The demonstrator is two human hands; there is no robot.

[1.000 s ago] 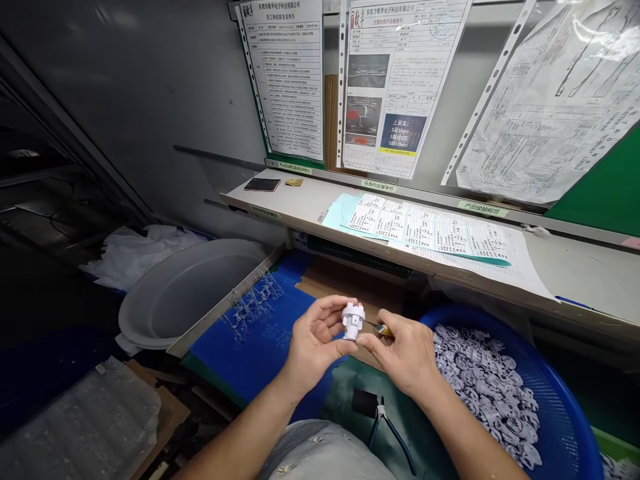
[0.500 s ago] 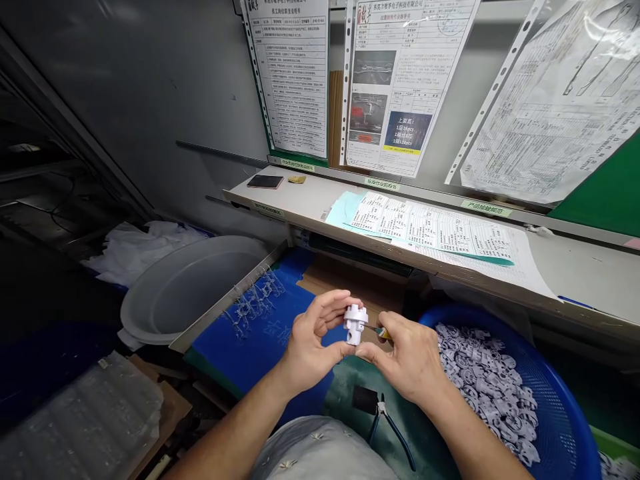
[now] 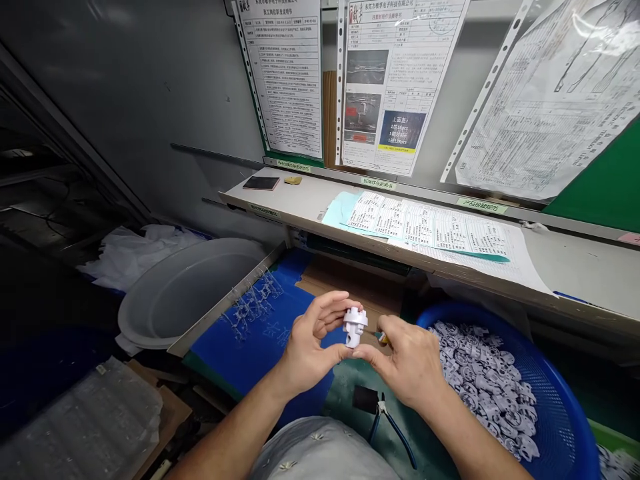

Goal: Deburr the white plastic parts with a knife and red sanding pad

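Left hand [image 3: 313, 350] pinches white plastic part [image 3: 355, 327] in fingertips; right hand [image 3: 407, 363] grips small yellow-handled tool [image 3: 383, 338], tip at part's right side.

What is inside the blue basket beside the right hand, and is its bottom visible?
The blue basket holds a heap of white plastic parts. They cover its bottom, so that cannot be seen; only the blue inner wall shows.

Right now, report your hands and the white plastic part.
Left hand holds white plastic part. Right hand holds yellow-handled tool at it. Blue basket beside, untouched.
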